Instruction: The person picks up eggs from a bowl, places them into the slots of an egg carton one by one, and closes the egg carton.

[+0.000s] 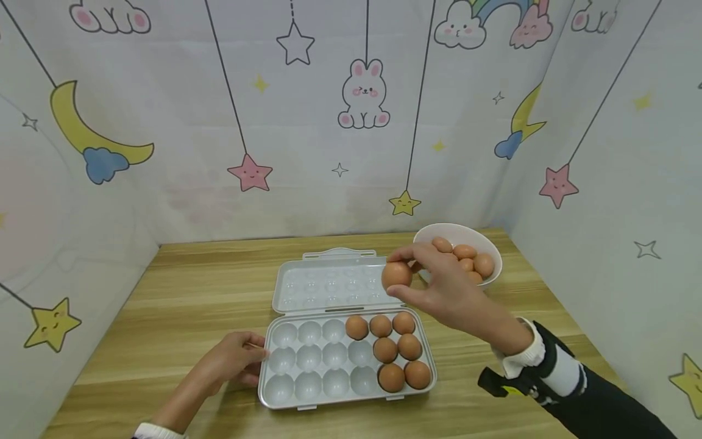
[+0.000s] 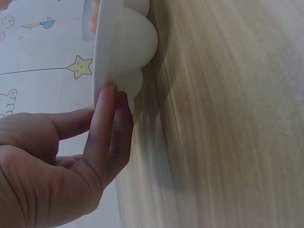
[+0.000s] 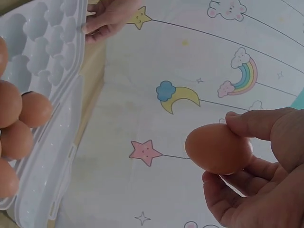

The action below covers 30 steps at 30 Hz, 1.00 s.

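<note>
My right hand pinches a brown egg between thumb and fingers, raised over the hinge side of a white plastic egg tray. In the right wrist view, that same egg lies sideways in the fingertips. At the tray's left edge, my left hand grips the rim, thumb on top and fingers beneath, as the left wrist view shows. Several eggs fill the two right columns of cups, and one more egg sits in the back row; the cups further left hold none.
Behind the tray, its clear lid lies folded open on the wooden table. A white bowl with several brown eggs stands at the back right, partly behind my right hand. Patterned curtains enclose the table's back and sides.
</note>
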Each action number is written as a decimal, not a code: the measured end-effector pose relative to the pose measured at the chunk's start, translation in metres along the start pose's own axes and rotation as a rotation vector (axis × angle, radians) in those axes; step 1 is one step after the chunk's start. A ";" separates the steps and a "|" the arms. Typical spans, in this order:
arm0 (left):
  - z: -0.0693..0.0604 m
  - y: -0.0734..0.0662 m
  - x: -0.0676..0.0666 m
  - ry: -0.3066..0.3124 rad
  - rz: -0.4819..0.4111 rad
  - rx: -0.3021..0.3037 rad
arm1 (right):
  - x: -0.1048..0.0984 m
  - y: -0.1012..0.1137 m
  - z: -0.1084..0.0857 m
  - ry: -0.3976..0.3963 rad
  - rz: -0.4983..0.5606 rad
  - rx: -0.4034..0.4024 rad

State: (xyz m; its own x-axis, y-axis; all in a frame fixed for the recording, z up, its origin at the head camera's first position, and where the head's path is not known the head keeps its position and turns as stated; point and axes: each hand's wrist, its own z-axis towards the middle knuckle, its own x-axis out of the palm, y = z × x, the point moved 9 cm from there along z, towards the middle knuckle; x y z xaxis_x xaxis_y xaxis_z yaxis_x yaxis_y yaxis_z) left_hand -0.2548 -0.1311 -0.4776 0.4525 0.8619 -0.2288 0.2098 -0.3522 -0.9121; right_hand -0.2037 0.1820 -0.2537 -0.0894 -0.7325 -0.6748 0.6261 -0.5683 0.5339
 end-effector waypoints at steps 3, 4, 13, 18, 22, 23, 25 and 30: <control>0.000 0.000 0.000 0.000 0.003 0.001 | 0.014 -0.004 -0.004 0.030 0.021 -0.020; -0.001 0.000 0.000 0.000 0.004 0.000 | 0.020 -0.006 -0.005 0.046 0.028 -0.017; -0.001 0.000 -0.001 -0.011 0.015 -0.007 | 0.070 -0.023 -0.020 0.217 0.049 0.064; -0.001 0.000 -0.001 -0.018 0.014 -0.009 | 0.097 -0.038 -0.031 0.311 0.040 0.169; -0.001 0.000 -0.001 -0.019 0.013 -0.007 | 0.114 -0.047 -0.037 0.324 -0.022 0.170; -0.001 0.000 -0.001 -0.015 0.010 -0.006 | 0.118 -0.048 -0.038 0.325 -0.043 0.163; -0.001 0.000 -0.001 -0.005 0.004 -0.003 | 0.126 -0.051 -0.040 0.332 -0.075 0.146; -0.001 -0.001 0.001 0.010 -0.003 0.001 | 0.145 -0.060 -0.048 0.387 -0.070 0.147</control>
State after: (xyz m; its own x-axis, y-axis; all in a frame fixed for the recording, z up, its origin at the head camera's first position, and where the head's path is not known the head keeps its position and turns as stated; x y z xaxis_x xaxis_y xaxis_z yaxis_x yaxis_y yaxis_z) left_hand -0.2536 -0.1305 -0.4768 0.4607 0.8593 -0.2223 0.2103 -0.3490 -0.9132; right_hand -0.2175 0.1279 -0.4082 0.1875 -0.5115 -0.8386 0.5089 -0.6797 0.5283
